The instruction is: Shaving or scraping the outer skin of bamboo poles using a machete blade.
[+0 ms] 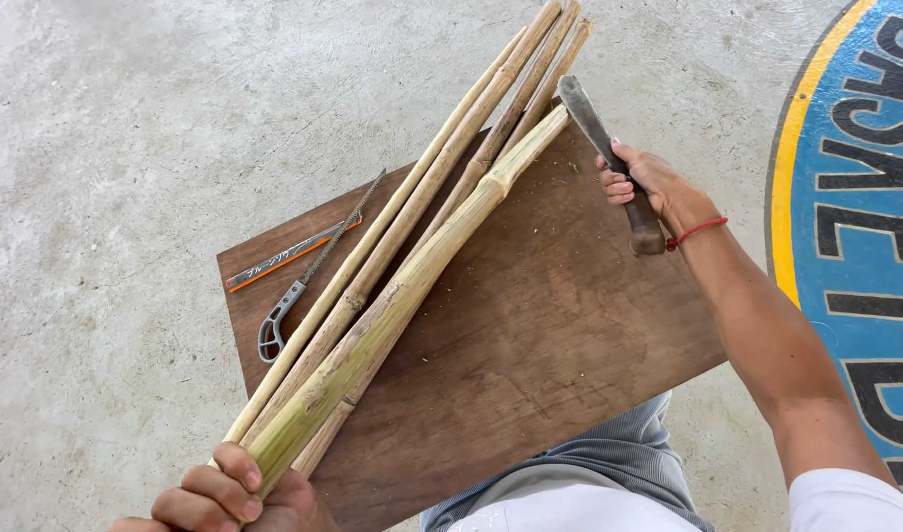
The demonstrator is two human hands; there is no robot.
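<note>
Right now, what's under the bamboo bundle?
The bamboo bundle lies across a brown wooden board on concrete. A small saw lies beside it. The board beneath the stalks is hidden.

Bamboo canes [412,236], gripped in the left hand [225,498]: dry, matt, pale tan to greenish, fibrous at the nodes. Chopping knife [609,163], enclosed by the right hand's fingers [619,184]: dull grey metal blade, worn dark handle. Board [550,335] under the canes: dark brown wood, scratched, matt. Saw [309,276] beyond the left fingers: grey metal. Floor [107,148]: rough concrete.
</note>
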